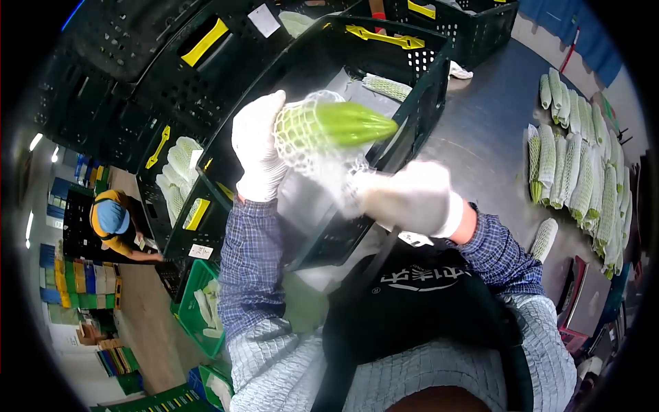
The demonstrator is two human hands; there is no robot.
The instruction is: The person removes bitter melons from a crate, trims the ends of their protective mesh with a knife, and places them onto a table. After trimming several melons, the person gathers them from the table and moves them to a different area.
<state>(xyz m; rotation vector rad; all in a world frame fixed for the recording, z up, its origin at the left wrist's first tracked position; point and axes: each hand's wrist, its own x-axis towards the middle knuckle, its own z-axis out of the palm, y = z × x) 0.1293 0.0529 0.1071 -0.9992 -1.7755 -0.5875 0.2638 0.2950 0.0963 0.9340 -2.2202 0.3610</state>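
My left hand (258,144), in a white glove, is closed around a green gourd (357,125) partly covered by a white foam net sleeve (299,136). The gourd's bare, ribbed end points right. My right hand (417,196), also gloved and smeared by motion, is closed on the loose end of the net just below the gourd. Both hands are above a dark green crate (434,93). Inside that crate lies a netted gourd (386,87) on a grey liner.
Many netted gourds (580,165) are laid in rows on the metal table (473,113) at right, with a single netted piece (544,239) nearer me. Other black crates (161,75) stand left. A co-worker in a blue cap (112,216) bends farther left, beyond a green basket (195,302).
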